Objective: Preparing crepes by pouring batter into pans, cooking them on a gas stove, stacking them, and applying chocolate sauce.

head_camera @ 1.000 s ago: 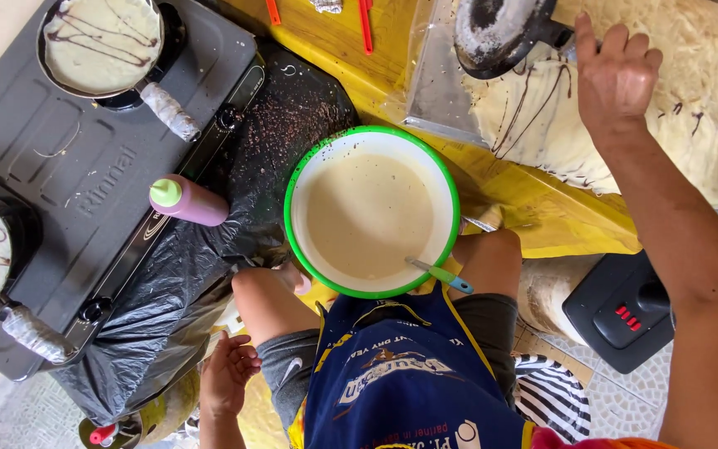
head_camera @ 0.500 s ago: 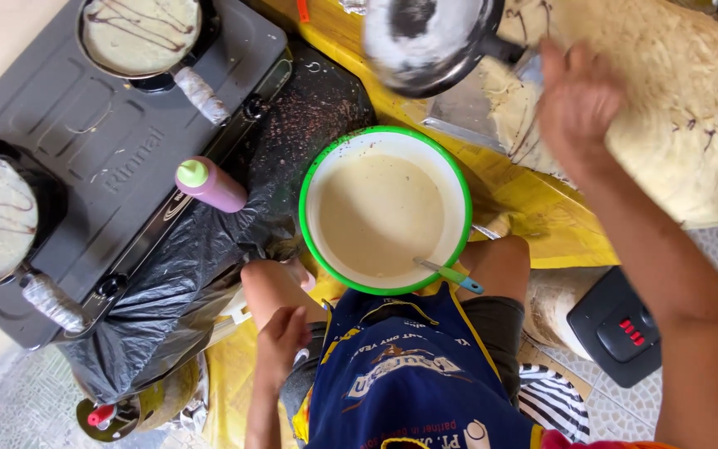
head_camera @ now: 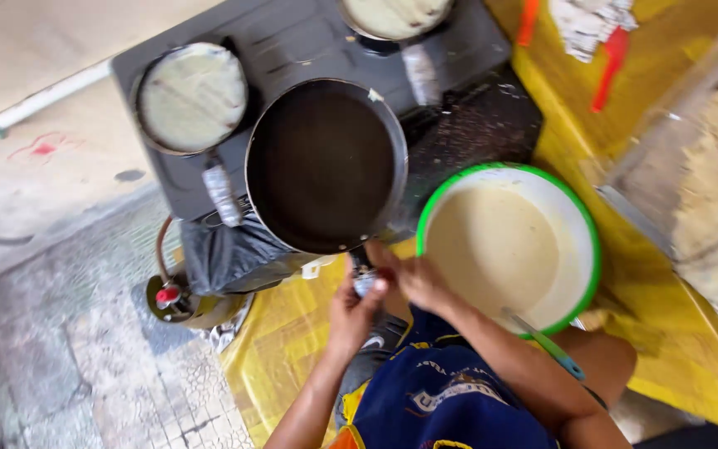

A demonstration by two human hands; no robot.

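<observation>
A dark, empty frying pan (head_camera: 326,162) hangs over the front edge of the grey stove (head_camera: 292,41). Its short wrapped handle points toward me. My left hand (head_camera: 349,314) closes on the handle's end from below. My right hand (head_camera: 415,281) grips the same handle from the right side. Just right of my hands stands a white bowl with a green rim (head_camera: 427,208), filled with pale batter (head_camera: 492,245). A green and blue spoon handle (head_camera: 546,342) leans on the bowl's near edge.
Two smaller pans with pale crepes sit on the stove, one at left (head_camera: 193,96) and one at the top (head_camera: 392,12). A gas canister with a red valve (head_camera: 169,295) stands on the floor. Red spatulas (head_camera: 612,58) and a stack of crepes (head_camera: 708,208) lie right.
My right hand has carried the pan from the crepe stack at the right across to the stove, now face up and empty. My left hand has come up to its handle.
</observation>
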